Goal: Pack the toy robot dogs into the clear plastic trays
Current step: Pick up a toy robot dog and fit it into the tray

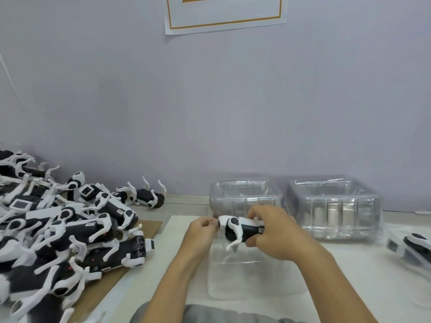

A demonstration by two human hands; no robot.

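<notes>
Pale worktable [349,271], lilac wall [210,101]; my left hand [202,229] and right hand [275,231] both grip one toy robot dog [238,230].

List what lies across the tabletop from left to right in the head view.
Pile of toy dogs → left hand → held toy dog → right hand → right stack of clear trays → packed dog.

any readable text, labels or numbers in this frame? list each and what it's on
None can be read.
Paper sign on the wall: orange strokes inside an orange frame, cut off by the top edge.
Stickers on the piled toy robot dogs: too small and blurred.
Held toy robot dog: no text visible.
</notes>
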